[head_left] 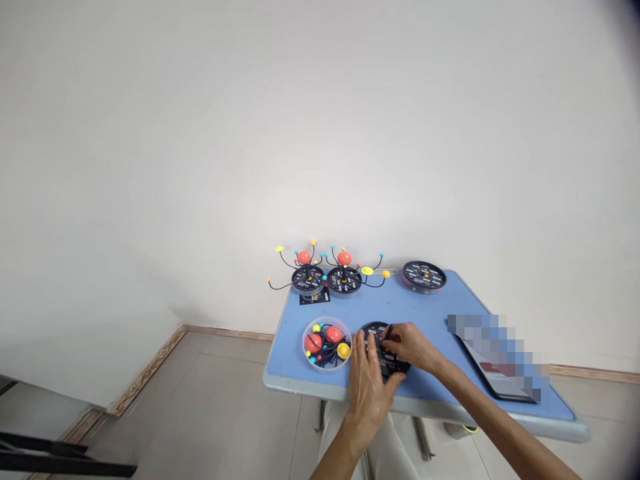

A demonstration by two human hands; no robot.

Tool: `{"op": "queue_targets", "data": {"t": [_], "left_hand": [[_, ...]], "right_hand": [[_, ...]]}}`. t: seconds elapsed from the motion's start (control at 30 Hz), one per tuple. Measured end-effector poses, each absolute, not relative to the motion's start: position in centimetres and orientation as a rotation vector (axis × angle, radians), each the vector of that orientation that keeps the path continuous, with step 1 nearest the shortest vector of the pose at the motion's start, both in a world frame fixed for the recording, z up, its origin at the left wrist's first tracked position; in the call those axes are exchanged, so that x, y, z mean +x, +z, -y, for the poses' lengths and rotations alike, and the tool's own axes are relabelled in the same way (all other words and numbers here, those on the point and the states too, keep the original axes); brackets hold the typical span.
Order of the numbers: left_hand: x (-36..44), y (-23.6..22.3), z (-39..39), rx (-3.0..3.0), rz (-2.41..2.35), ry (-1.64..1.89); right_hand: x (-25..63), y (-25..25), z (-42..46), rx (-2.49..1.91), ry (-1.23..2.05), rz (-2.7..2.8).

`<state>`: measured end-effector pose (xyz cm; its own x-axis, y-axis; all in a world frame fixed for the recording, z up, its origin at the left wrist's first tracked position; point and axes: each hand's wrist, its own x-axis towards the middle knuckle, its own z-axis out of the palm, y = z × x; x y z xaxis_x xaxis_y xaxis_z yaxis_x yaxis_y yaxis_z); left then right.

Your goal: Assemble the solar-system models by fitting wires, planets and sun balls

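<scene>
A black round base (384, 348) with printed labels lies near the front edge of the blue table (420, 308). My left hand (369, 380) rests flat on its left side, fingers stretched out. Over the base's top right, my right hand (407, 345) pinches a thin black rod (389, 331). Just left of the base stands a clear round tray (327, 343) holding two red balls, yellow and blue beads and black rods.
Two assembled models (325, 270) with red balls and curved arms stand at the table's back left. Another black round base (424, 275) lies at the back. A dark tablet (493, 373) sits at the right. White wall behind, tiled floor below.
</scene>
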<state>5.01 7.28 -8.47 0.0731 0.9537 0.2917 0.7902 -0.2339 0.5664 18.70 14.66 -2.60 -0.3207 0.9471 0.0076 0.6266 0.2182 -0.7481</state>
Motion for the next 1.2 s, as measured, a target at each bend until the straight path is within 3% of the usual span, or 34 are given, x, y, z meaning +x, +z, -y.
{"op": "queue_targets", "data": {"t": [0.8, 1.2], "left_hand": [[5.1, -8.2, -7.2, 2.078, -1.773, 0.880], [5.4, -8.8, -7.3, 2.127, -1.811, 0.940]], "right_hand": [[18.1, -4.0, -14.1, -1.631, 0.534, 2.308], [20.3, -3.0, -15.2, -1.367, 0.722, 2.390]]}}
